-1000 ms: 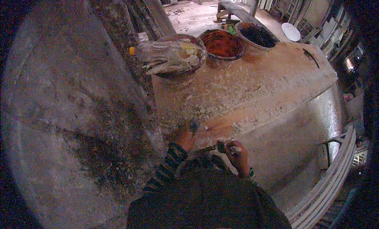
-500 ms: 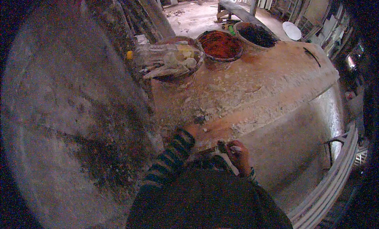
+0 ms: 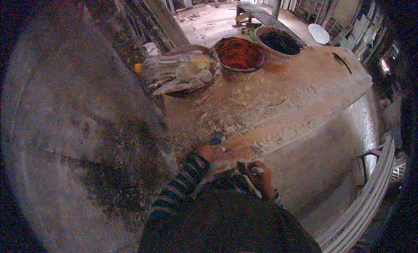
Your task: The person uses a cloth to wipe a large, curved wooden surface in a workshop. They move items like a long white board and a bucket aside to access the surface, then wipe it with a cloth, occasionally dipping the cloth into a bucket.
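Note:
My left hand (image 3: 211, 152), coming out of a dark green striped sleeve, lies at the near left edge of a long earth-brown clay block (image 3: 278, 89). Its fingers blend into the brown surface and I cannot make them out. Close to my body, at the block's near edge, my right hand (image 3: 261, 178) is closed, fingers curled. A pale bit shows between the fingers, and a dark piece sits beside them; what the hand holds is unclear. Crumbs and pale flakes (image 3: 217, 120) lie scattered over the block ahead of my left hand.
Three round vessels sit along the block's far side: one under a clear plastic bottle (image 3: 174, 70) with a yellow cap, one red-orange inside (image 3: 239, 57), one dark (image 3: 278, 40). A grey wall (image 3: 56, 122) rises at left. White curved slats (image 3: 370, 205) stand lower right; a bench (image 3: 261, 13) stands beyond.
The view has shifted slightly, so the vessels sit a little further left. My right hand appears slightly lower, still closed. My left hand stays at the block's edge.

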The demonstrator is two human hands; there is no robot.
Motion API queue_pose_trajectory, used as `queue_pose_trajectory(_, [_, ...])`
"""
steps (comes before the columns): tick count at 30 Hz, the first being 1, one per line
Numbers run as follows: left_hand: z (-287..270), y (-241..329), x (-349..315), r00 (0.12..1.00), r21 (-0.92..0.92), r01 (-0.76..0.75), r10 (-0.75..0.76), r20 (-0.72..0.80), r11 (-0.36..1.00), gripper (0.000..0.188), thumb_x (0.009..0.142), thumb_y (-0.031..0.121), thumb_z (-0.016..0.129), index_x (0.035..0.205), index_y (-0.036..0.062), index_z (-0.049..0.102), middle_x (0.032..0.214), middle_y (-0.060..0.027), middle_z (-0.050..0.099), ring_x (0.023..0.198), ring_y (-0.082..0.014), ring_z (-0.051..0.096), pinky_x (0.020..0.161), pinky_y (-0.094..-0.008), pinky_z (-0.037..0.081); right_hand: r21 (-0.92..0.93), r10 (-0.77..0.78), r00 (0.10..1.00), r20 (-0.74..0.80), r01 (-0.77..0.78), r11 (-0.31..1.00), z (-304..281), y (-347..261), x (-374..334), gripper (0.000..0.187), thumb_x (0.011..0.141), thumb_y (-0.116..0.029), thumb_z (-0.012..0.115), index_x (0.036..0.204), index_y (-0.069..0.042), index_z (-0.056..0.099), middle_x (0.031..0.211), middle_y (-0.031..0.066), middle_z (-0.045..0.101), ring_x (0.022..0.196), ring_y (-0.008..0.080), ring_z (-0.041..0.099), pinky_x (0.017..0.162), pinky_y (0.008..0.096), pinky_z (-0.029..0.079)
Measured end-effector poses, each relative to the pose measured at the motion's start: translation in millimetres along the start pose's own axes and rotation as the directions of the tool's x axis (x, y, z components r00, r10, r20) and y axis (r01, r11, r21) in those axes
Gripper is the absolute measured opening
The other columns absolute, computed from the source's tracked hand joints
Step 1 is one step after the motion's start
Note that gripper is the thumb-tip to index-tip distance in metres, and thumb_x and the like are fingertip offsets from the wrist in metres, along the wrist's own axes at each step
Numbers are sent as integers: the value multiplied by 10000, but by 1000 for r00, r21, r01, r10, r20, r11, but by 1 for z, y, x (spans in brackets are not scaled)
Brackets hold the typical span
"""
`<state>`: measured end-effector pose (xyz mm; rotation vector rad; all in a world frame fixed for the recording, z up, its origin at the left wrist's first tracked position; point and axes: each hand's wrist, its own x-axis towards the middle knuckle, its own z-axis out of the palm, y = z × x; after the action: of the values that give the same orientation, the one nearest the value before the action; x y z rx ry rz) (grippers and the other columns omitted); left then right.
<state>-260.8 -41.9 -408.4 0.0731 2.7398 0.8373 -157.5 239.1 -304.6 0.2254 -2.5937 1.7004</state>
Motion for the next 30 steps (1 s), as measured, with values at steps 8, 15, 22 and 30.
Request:
queue_pose_trajectory(8, [-25,32,66,998,-30,0,-2,-69,1000,524,1039,279,521,1536,162,400,1159,-236,694,946,-414,706,777,-535,577,-179,-160,987,27,162,970,-15,-5,2,130,895,-109,781,977,-41,708,937,121,730,843,237,727,691,325,587])
queue_pose_trajectory(15, [-18,-1,-30,991,-132,-62,45,-127,989,523,1038,282,525,1531,158,404,1162,-236,693,949,-414,705,780,-534,576,-191,-174,984,46,180,965,-18,20,11,113,898,-72,768,966,-33,686,936,120,711,813,229,710,689,366,581])
queue_pose_trajectory(22, [-9,-85,-176,937,-243,196,-255,-239,950,522,1037,285,528,1527,154,407,1165,-235,692,952,-413,705,782,-532,576,361,58,930,364,-198,911,73,49,58,185,982,-201,664,1022,-21,666,1025,107,701,905,219,676,802,388,561])
queue_pose_trajectory(30, [9,-129,-287,765,-317,468,-557,-322,825,521,1035,288,532,1523,150,412,1168,-234,691,955,-412,704,784,-531,575,319,-232,474,849,-112,941,280,-6,134,302,1022,-246,591,1205,-14,653,1180,128,685,1036,242,651,901,402,539])
